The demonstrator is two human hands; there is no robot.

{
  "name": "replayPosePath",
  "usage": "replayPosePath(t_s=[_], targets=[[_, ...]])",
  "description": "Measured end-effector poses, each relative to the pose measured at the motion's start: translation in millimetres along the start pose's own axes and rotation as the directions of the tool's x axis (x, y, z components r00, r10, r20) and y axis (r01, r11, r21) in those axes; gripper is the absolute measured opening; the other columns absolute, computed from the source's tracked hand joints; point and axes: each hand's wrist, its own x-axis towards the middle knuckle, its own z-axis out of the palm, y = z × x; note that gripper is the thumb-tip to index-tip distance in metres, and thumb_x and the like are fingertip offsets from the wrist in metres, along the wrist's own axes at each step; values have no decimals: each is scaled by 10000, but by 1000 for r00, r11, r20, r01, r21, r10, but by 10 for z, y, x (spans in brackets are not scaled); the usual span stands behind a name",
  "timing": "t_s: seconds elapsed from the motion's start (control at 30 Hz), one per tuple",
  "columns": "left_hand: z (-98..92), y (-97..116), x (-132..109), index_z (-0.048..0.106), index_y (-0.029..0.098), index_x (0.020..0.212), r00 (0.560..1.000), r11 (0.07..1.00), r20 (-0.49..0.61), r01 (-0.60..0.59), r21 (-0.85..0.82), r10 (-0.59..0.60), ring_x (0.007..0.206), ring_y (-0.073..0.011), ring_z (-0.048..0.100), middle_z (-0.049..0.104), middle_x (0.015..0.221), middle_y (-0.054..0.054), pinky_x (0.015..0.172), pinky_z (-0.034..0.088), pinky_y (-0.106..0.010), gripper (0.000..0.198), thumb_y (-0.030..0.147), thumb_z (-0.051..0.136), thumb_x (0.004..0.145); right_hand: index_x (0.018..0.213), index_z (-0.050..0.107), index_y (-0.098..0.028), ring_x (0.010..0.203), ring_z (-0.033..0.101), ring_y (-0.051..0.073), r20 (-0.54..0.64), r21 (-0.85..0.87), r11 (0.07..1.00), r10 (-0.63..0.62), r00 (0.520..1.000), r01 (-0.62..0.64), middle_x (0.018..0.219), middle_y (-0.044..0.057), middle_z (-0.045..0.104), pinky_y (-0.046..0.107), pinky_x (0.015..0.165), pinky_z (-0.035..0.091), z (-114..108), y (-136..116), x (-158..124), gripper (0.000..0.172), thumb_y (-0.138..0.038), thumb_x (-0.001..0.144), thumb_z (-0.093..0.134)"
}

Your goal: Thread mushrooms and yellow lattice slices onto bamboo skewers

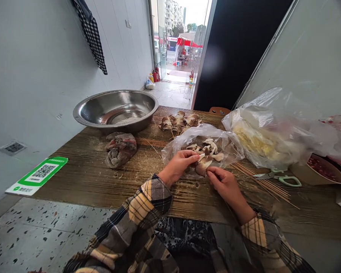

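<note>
Between my two hands is an oyster mushroom (203,166) with a brown cap and pale stem. My left hand (178,163) pinches it by the stem. At the cap's lower right edge, the fingers of my right hand (224,185) are closed on it. Just beyond my hands lies an open clear plastic bag (233,143) with more oyster mushrooms inside. Behind the bag rests a pile of skewered mushrooms (179,120), the stick ends pointing toward me. Loose wooden skewers (268,185) lie on the table to the right of my right hand.
A wide steel basin (147,117) stands at the back left, with a crumpled grey cloth (121,150) before it. Green-handled scissors (290,180) lie by the skewers. A bulky plastic bag (258,140) and a tub (304,170) of red contents fill the right. A QR-code sign (39,175) sits far left.
</note>
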Motion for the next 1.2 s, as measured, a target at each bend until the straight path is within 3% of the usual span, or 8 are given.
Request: replayPosePath(t_s=[0.23, 0.37, 0.63, 0.77, 0.83, 0.97, 1.07, 1.2], targets=[[16, 4, -7, 643, 129, 652, 999, 999, -41, -9, 43, 11, 540, -59, 428, 549, 604, 22, 522, 295, -208, 289, 369, 794, 597, 916, 742, -173, 796, 696, 206, -99, -39, 995, -91, 991, 87, 877, 62, 759, 294, 739, 519, 63, 37, -3, 232, -311, 878, 559], [22, -10, -7, 634, 130, 639, 999, 998, -27, -19, 68, 21, 529, -52, 408, 529, 582, 32, 512, 287, -200, 287, 370, 789, 615, 920, 742, -178, 787, 689, 199, -73, -24, 996, -89, 993, 88, 864, 53, 757, 291, 736, 511, 75, 38, 4, 232, -305, 888, 550], [-113, 22, 56, 691, 135, 966, 982, 988, -116, -152, -26, 148, 747, -137, 631, 694, 862, -68, 718, 482, -266, 373, 422, 731, 732, 932, 731, -160, 607, 574, 150, -162, 111, 992, 83, 983, -65, 625, -1, 618, 249, 562, 427, -51, 107, -6, 284, -396, 865, 588], [-175, 24, 101, 684, 133, 911, 956, 954, -151, -219, 204, 251, 697, -139, 632, 687, 789, -55, 706, 498, -284, 220, 321, 654, 801, 971, 705, -154, 478, 405, 95, -229, 290, 947, 209, 951, -138, 555, -49, 490, 222, 450, 312, -113, 145, -25, 328, -444, 846, 616], [-183, 12, 117, 690, 150, 905, 926, 859, -158, -241, 452, 343, 722, -153, 633, 690, 787, -50, 713, 492, -292, 159, 257, 601, 828, 987, 695, -151, 471, 381, 85, -244, 359, 921, 250, 937, -152, 565, -53, 478, 215, 433, 289, -131, 147, -28, 344, -455, 842, 623], [-155, -34, 138, 702, 159, 878, 869, 445, 2, -255, 859, 494, 857, -192, 620, 690, 889, -77, 803, 467, -326, 155, 169, 553, 839, 989, 694, -142, 461, 388, 82, -233, 392, 906, 265, 936, -159, 558, -54, 474, 211, 419, 282, -137, 140, -10, 356, -454, 824, 644], [-101, -67, 165, 701, 158, 879, 886, 238, 90, -219, 946, 455, 854, -208, 607, 665, 911, -91, 788, 461, -338, 156, 236, 568, 856, 990, 696, -134, 445, 382, 80, -208, 391, 906, 257, 944, -160, 540, -58, 465, 213, 411, 277, -126, 142, 13, 378, -467, 820, 642], [-35, -89, 218, 689, 159, 846, 908, 84, 55, -98, 992, 416, 869, -240, 592, 642, 927, -110, 774, 451, -363, 160, 299, 611, 834, 983, 703, -124, 434, 383, 79, -192, 349, 923, 239, 952, -162, 531, -57, 469, 216, 410, 277, -119, 140, 26, 404, -486, 821, 629]])
